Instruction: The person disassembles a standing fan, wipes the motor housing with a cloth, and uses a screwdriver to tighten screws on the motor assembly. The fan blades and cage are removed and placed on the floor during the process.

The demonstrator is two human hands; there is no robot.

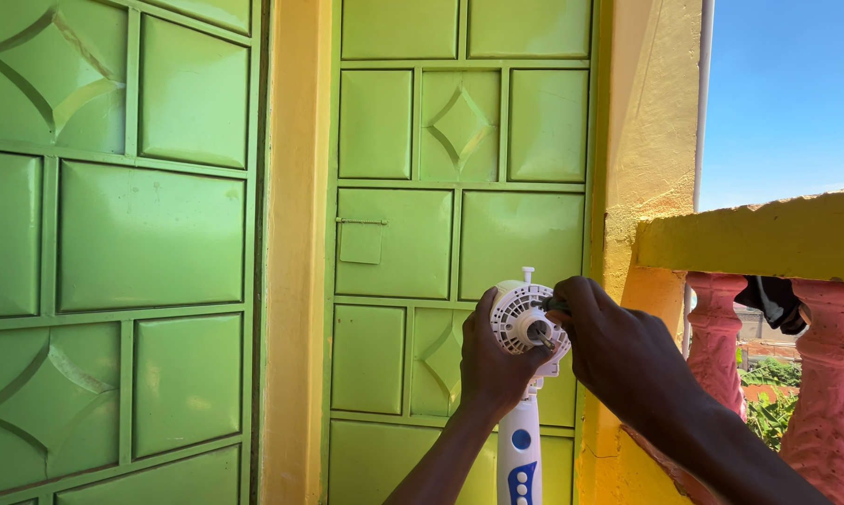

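Observation:
A white fan motor head (525,320) with a ribbed round face and a metal shaft stands on a white stand column (519,458) with blue buttons. My left hand (490,367) wraps around the left and back of the motor head. My right hand (618,351) pinches a small dark tool or part (555,304) against the motor's front right, close to the shaft. What the dark piece is I cannot tell.
Green panelled metal doors (151,234) fill the left and middle. A yellow wall (651,140) and ledge (768,238) with pink balusters (829,383) rise at the right. A dark cloth (772,301) hangs between the balusters.

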